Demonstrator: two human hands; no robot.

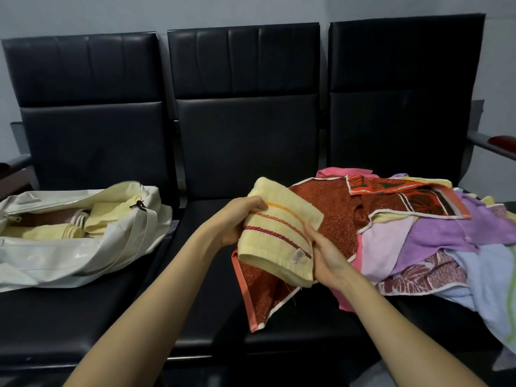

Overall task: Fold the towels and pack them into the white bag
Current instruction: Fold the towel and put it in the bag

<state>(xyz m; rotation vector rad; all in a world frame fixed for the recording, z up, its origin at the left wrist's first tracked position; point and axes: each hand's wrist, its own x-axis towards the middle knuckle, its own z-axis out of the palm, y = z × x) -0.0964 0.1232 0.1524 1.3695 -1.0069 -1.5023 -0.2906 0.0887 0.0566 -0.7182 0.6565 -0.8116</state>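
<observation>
forearms (pixel 139 317): both bare, coming in from the bottom edge over the bench (pixel 212 289), aimed at its middle seat.
left hand (pixel 237 219): grips the left edge of the yellow towel (pixel 279 236), thumb on top, fingers curled underneath.
right hand (pixel 325 255): pinches the same towel at its right edge, thumb on the top face, fingers below and mostly hidden.
yellow towel: folded into a thick rectangle and held tilted in the air between both hands, above the right part of the middle seat. Orange and dark red stripes cross the top face. There is a small tag near the lower right corner.
red towel (pixel 332 216): unfolded, directly under the yellow towel. One pale-edged corner hangs over the seat front. The rest runs back into the pile (pixel 446 230).
pile: loose unfolded towels on the right seat, overlapping. Colours are pink, purple, light blue, an orange-and-black print and a white one with a red leaf print. Some of them spill over the front edge.
bag (pixel 69 261): white, lying on its side on the left seat, well apart from the hands, unzipped. Inside are folded yellow towels with a pinkish-brown one among them. A strap crosses the opening.
bench: three black padded seats in a row with tall backs.
armrest (pixel 502 142): at far right, a dark red pad on a grey bar.
wall (pixel 167 9): pale grey, behind the bench.
</observation>
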